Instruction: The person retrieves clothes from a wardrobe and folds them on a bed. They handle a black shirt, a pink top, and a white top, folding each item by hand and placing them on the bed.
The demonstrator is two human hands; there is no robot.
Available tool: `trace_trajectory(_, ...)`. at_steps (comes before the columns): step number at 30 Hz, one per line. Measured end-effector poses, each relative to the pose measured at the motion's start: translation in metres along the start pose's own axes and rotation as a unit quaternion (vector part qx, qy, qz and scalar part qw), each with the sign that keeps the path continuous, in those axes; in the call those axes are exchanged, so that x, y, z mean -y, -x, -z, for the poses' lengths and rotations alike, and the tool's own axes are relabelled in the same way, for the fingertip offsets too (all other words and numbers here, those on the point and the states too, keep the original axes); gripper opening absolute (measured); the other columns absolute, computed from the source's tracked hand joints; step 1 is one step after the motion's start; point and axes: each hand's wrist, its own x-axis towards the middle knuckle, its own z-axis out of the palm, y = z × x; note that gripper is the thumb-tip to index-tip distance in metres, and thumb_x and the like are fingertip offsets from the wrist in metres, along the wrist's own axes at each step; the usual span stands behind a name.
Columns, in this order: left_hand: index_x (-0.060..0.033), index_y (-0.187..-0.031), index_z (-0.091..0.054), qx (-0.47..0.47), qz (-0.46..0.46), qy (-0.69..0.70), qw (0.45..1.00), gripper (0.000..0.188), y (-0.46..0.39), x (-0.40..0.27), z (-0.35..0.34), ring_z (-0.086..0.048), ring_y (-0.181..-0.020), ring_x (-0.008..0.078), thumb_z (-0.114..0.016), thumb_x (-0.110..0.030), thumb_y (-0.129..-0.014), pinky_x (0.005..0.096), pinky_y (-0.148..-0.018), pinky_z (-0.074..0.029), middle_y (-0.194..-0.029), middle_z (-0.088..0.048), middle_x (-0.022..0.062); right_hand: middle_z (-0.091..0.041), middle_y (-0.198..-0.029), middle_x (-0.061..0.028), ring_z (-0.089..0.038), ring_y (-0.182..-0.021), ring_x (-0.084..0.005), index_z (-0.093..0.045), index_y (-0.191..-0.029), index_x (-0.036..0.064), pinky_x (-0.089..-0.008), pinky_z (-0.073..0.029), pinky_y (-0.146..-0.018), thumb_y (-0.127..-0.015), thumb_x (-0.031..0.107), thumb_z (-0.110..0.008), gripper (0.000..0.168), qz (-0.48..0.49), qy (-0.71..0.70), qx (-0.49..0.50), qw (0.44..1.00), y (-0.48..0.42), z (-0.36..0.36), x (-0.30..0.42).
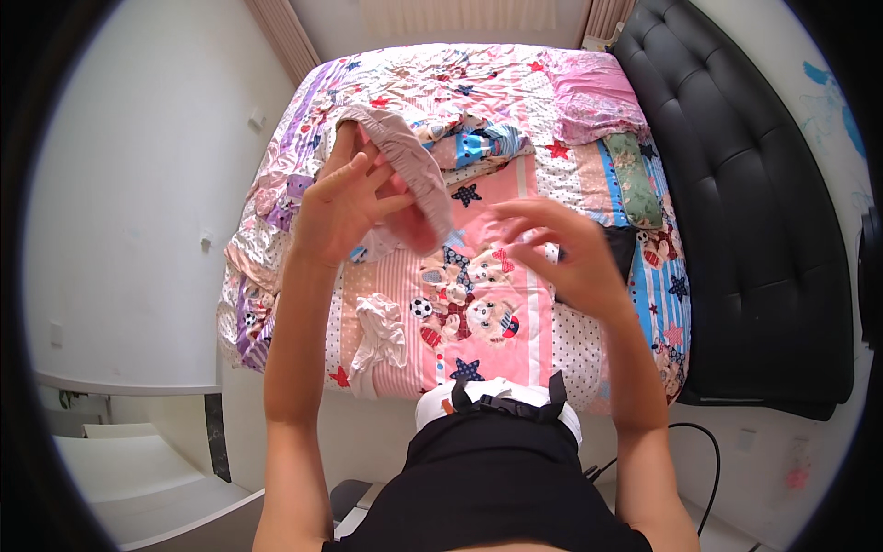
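Observation:
A pale pink cloth garment with a gathered elastic edge hangs over the spread fingers of my left hand, above the bed. Some fingers reach inside its opening, and its lower part is blurred. To the right, my right hand is apart from the garment, blurred, with its fingers spread and nothing seen in them. Below my left hand, a crumpled whitish garment lies on the patterned bedding. Behind the pink garment is a bunched blue and peach patterned cloth.
A black tufted headboard borders the bed on the right. Near it lie a pink pillow, a green floral cloth and a black item. A white wall stands at the left. A black cable curves at the lower right.

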Motion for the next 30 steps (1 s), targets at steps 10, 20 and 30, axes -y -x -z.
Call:
trace_trajectory(10, -0.0034, -0.136, -0.022, 0.002, -0.081, -0.155, 0.985, 0.053, -0.012, -0.02, -0.049, -0.05, -0.116, 0.0221, -0.049, -0.012, -0.092, 0.035, -0.095, -0.042, -0.118, -0.049, 0.0133, -0.048, -0.123, -0.0137, -0.066, -0.08, -0.0301, -0.044, -0.112, 0.004, -0.0384, -0.055, -0.06, -0.071, 0.0, -0.063, 0.046, 0.204, 0.495, 0.095, 0.839, -0.078, -0.033, 0.032)
trace_trajectory(20, 0.0058, -0.085, -0.059, 0.131, -0.04, -0.779, 0.612, 0.033, -0.059, -0.077, -0.026, -0.054, -0.073, 0.0229, -0.066, -0.027, -0.083, 0.0383, -0.066, -0.041, -0.08, -0.059, 0.0168, -0.061, -0.075, -0.01, -0.058, -0.069, -0.017, -0.064, -0.09, -0.001, -0.0297, -0.048, -0.07, -0.084, 0.01, -0.061, 0.013, 0.134, 0.414, 0.078, 0.897, -0.095, 0.094, 0.116)
trace_trajectory(30, 0.0004, -0.096, -0.064, 0.188, -0.235, -0.786, 0.54, 0.013, -0.091, -0.149, -0.125, -0.056, -0.087, 0.0141, -0.061, -0.007, -0.085, 0.0289, -0.084, -0.042, -0.09, -0.062, 0.0031, -0.064, -0.084, -0.006, -0.061, -0.081, -0.016, -0.067, -0.091, 0.006, -0.0271, -0.048, -0.079, -0.086, 0.019, -0.062, 0.015, 0.122, 0.516, -0.026, 0.848, -0.064, 0.175, 0.165)
